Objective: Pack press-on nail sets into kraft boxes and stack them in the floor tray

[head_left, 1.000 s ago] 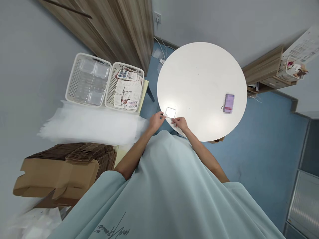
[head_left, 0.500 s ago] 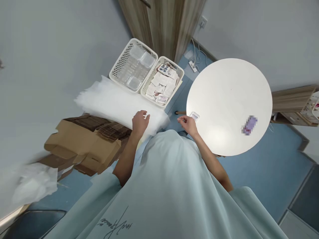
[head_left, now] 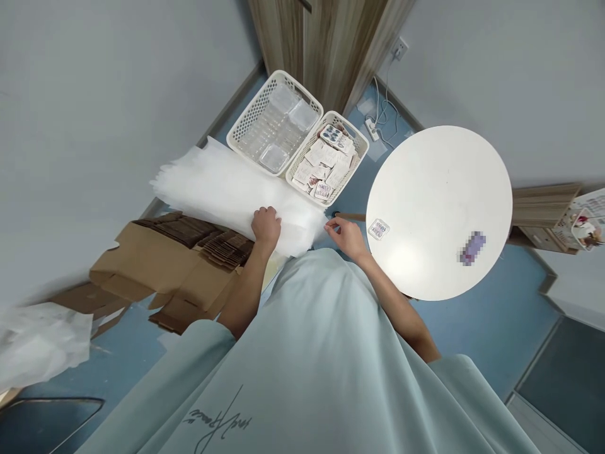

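A thick stack of white foam sheets (head_left: 212,183) lies in front of me, to the left of the round table. My left hand (head_left: 266,227) rests on the near side of this stack, its fingers curled down against the top sheet. At the stack's right end, my right hand (head_left: 347,238) has thumb and fingers pinched together at a sheet's corner. Right of that hand, a small clear case (head_left: 379,229) with a printed card lies at the left edge of the white round table (head_left: 439,189).
Beyond the foam stand a white basket (head_left: 236,123) of clear plastic boxes and a smaller basket (head_left: 362,151) of printed packs. Folded cardboard boxes (head_left: 142,255) lie at left. A blurred-out purple item (head_left: 471,248) is on the table. A power strip (head_left: 372,130) sits on the floor.
My left hand has come down onto the foam with its fingers curled. My right hand has moved left, away from the clear case, to the foam's corner. The view has shifted.
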A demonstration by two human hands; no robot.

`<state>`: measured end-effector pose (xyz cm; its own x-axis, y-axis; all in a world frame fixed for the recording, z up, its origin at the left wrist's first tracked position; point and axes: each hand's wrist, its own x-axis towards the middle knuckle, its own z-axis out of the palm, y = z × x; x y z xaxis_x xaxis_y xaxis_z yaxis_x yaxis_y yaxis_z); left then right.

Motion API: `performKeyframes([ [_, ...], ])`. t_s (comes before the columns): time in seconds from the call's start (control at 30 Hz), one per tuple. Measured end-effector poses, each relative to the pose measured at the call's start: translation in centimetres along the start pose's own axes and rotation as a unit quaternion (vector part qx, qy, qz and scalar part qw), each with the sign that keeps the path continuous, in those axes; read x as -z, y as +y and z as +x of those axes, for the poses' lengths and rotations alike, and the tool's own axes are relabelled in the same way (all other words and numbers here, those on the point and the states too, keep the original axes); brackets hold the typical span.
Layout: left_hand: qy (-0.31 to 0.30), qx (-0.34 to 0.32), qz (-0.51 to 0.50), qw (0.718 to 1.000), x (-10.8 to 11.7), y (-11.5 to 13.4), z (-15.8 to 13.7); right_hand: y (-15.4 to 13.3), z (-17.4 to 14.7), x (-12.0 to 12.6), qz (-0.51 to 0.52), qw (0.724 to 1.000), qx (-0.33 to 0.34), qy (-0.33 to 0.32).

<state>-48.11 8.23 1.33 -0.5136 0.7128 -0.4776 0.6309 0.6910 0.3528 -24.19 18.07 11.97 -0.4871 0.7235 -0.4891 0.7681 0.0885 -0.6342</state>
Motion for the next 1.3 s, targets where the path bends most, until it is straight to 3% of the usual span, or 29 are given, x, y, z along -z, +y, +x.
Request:
performKeyframes([
  [0.17,0.004,-0.011,-0.027,1.0,1.3,-0.3,-0.9,-1.1,0.5,-0.2,-0.015,1.0,0.016,-0.013],
  [0.4,0.067,-0.061,-0.077,0.993,4.5,-0.1,-5.3,-4.2,3.3,-0.6,0.014,0.992,0.123,0.037],
  [0.6,0.177,-0.182,-0.097,0.963,5.7,1.1,-9.1,-8.3,4.8,-0.6,-0.014,0.986,0.16,0.039],
  [0.73,0.227,-0.257,-0.115,0.933,5.6,2.6,-10.2,-8.7,3.4,0.9,-0.043,0.986,0.164,0.0],
  [0.93,0.194,-0.302,-0.156,0.92,4.7,6.8,-10.9,-4.7,-1.9,5.0,0.036,0.987,0.138,0.08],
  [1.1,0.166,-0.243,-0.217,0.931,2.3,12.0,-11.6,1.8,-6.6,9.2,0.161,0.964,0.077,0.195],
  [1.2,0.059,-0.179,-0.314,0.931,-0.6,15.3,-11.6,6.5,-9.0,11.4,0.205,0.942,0.037,0.263],
  [1.3,-0.072,-0.144,-0.393,0.906,-4.1,18.9,-11.3,11.5,-11.1,13.1,0.242,0.917,0.01,0.316],
])
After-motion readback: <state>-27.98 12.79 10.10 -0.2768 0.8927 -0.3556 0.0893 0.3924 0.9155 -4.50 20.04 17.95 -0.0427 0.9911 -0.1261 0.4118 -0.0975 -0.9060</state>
